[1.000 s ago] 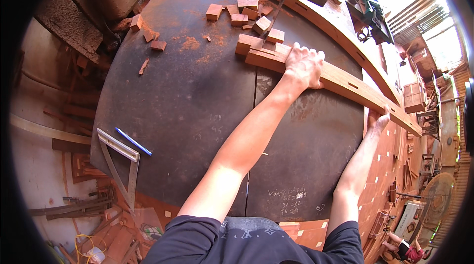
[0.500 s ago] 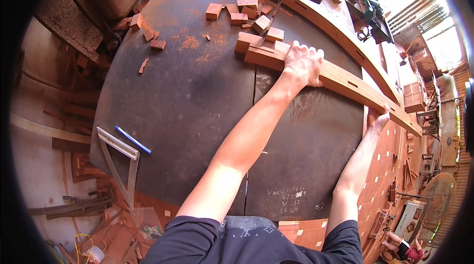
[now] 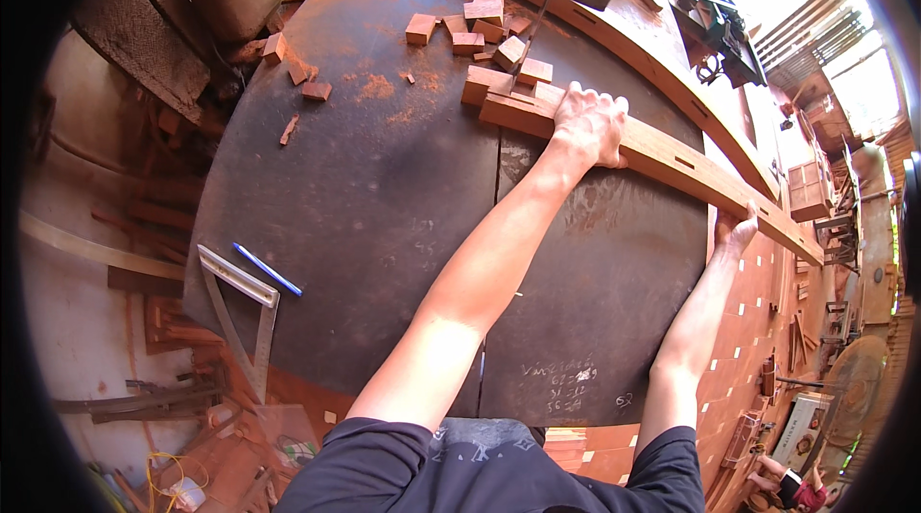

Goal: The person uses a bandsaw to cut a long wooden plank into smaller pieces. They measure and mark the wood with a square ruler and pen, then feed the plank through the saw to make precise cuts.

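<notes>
Head view: your left hand (image 3: 590,127) gripped the slotted wooden beam (image 3: 667,161) on the dark saw table (image 3: 374,206).
Room: red tiled floor (image 3: 734,321) spread rightward.
Beam's overhang: your right hand (image 3: 737,228) held it, fingers hidden.
Bandsaw blade (image 3: 543,10): contact was unclear.

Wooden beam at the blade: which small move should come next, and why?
Perhaps ease the beam slightly into the blade: the blade appears to meet it near its left end, the left grip lies over it, and the right grip holds it farther right.
</notes>
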### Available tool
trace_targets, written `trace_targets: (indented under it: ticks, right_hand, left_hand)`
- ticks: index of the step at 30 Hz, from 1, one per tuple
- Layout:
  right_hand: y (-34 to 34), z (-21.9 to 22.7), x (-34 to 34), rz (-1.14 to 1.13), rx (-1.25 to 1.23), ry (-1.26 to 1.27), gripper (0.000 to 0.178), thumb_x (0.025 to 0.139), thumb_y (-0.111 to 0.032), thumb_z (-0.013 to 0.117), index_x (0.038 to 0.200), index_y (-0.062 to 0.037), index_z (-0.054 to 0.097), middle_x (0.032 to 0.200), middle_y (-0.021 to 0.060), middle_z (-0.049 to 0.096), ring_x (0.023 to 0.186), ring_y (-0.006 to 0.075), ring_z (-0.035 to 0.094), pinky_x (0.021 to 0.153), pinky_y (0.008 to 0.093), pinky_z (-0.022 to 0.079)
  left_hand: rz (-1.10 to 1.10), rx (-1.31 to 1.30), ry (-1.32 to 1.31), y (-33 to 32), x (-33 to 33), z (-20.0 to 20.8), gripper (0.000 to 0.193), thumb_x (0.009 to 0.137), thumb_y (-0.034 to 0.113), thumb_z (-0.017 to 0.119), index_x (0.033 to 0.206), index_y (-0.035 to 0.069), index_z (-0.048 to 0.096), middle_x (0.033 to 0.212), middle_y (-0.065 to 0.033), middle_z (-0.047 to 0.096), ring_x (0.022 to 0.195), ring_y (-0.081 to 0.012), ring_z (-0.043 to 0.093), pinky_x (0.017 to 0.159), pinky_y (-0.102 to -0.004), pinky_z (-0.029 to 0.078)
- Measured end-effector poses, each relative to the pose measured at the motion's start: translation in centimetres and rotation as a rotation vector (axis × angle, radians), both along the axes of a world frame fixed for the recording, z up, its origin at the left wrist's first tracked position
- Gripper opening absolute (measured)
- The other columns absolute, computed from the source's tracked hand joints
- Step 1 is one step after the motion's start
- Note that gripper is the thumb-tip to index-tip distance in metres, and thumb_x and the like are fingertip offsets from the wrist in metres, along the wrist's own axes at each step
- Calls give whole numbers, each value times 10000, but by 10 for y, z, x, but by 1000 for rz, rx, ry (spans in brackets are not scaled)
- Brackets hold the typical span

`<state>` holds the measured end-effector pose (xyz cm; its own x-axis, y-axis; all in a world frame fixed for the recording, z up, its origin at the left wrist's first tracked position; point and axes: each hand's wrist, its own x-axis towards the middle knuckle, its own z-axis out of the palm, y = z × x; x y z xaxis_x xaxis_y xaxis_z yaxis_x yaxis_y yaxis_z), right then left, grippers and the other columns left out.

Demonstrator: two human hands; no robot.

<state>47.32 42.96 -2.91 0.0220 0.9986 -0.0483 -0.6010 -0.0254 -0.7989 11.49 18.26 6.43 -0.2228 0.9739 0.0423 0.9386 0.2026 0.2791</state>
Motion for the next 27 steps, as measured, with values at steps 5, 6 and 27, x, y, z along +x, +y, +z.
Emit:
trace_targets:
  ticks: [5,6,27]
  right_hand:
    - [1,0,5,16,23,1,489,1029,-219,540,1439,46,509,1383,231,622,1280,389,624,1088,564,535]
    - [2,-1,5,20,29,-1,489,1029,-219,539,1438,47,510,1383,231,622,1280,389,624,1088,564,535]
    - [-68,155,36,-331,505,-71,625,1096,-515,467,1463,-13,527,1201,165,689,1109,264,703,927,430,614]
  left_hand:
    - [-7,-18,-9,1,1,5,779,774,607,866,1329,115,627,1286,-110,721,1253,-284,671,1111,-443,426]
    - [-11,-26,-11,1,1,6,787,775,611,863,1335,114,623,1287,-112,721,1255,-287,669,1112,-444,426]
    - [45,534,-56,-92,98,24,683,766,577,864,1119,45,619,1033,-148,688,978,-321,689,892,-502,488]
